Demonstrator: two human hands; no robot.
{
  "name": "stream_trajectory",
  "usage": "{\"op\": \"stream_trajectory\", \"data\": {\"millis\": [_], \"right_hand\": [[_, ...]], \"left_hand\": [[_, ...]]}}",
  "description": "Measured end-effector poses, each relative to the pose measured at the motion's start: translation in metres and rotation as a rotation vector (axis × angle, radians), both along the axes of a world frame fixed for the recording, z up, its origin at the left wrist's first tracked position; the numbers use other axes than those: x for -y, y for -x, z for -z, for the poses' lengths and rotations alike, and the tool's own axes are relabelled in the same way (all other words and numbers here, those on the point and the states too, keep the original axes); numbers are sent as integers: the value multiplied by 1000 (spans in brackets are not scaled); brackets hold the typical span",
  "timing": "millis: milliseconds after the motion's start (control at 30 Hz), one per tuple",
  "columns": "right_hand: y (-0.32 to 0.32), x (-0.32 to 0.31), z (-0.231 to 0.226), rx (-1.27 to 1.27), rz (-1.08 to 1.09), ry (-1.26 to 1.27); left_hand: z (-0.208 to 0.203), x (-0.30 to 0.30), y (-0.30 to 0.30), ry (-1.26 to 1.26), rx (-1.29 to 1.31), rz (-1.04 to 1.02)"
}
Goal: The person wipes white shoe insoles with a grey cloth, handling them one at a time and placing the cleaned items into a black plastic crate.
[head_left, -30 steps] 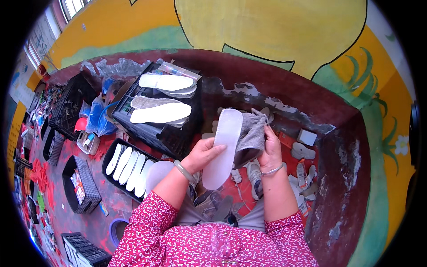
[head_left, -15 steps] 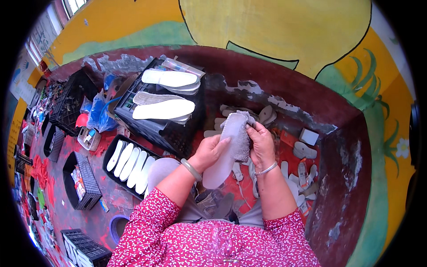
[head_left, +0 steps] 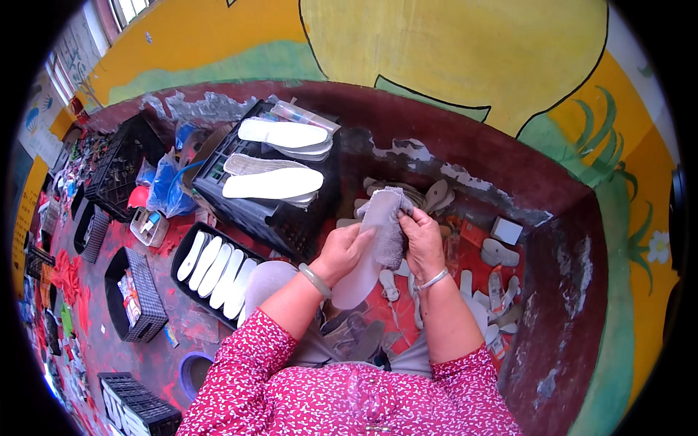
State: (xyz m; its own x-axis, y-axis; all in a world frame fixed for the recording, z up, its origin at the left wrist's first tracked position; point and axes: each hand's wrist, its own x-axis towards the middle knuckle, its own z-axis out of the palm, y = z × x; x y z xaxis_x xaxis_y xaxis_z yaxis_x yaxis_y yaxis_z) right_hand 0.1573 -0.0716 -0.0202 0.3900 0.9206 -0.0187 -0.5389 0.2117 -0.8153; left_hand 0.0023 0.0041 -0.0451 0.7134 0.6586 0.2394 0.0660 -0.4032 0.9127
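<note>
In front of me I hold a pale shoe sole point(head_left: 355, 285) with a fuzzy grey fabric piece point(head_left: 390, 243) lying along its upper end. My left hand point(head_left: 340, 252) grips the sole's left side, thumb lying on top. At the far end, my right hand point(head_left: 424, 238) pinches the edge of the fuzzy fabric between thumb and fingers. The fingers underneath are hidden. White insoles point(head_left: 273, 180) lie in stacks on an upturned black crate point(head_left: 254, 207) ahead to the left. Nearer, a black tray point(head_left: 190, 287) holds several more white insoles point(head_left: 227, 272).
Loose soles and shoe parts point(head_left: 499, 252) litter the red floor to the right, beside a small white box point(head_left: 507, 230). A checked basket point(head_left: 145, 309), a purple round tub point(head_left: 195, 370) and a black crate point(head_left: 138, 403) stand at left. A painted wall point(head_left: 465, 58) closes the far side.
The right hand has shifted slightly down with the fuzzy fabric, which now covers more of the sole's upper end. My left hand keeps its hold. The view has shifted slightly.
</note>
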Motion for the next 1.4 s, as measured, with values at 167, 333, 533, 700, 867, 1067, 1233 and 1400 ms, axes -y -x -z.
{"op": "stream_trajectory", "data": {"millis": [167,333,533,700,867,1067,1233,1400], "right_hand": [[-13,4,-1,-334,8,-54],[-3,5,-10,-168,-132,-12],[15,0,-8,-61,-49,-1],[22,-1,10,96,-126,89],[42,4,10,179,-262,191],[51,9,15,212,-355,217],[61,15,23,219,-265,235],[68,22,25,102,-233,167]], "left_hand": [[-19,6,9,398,218,95],[-16,4,7,290,135,68],[-2,4,3,116,122,-38],[-7,1,1,149,324,-159],[-14,-18,10,250,430,-332],[-12,-41,17,200,609,-723],[0,-53,26,185,640,-778],[-20,-40,26,249,793,-717]]}}
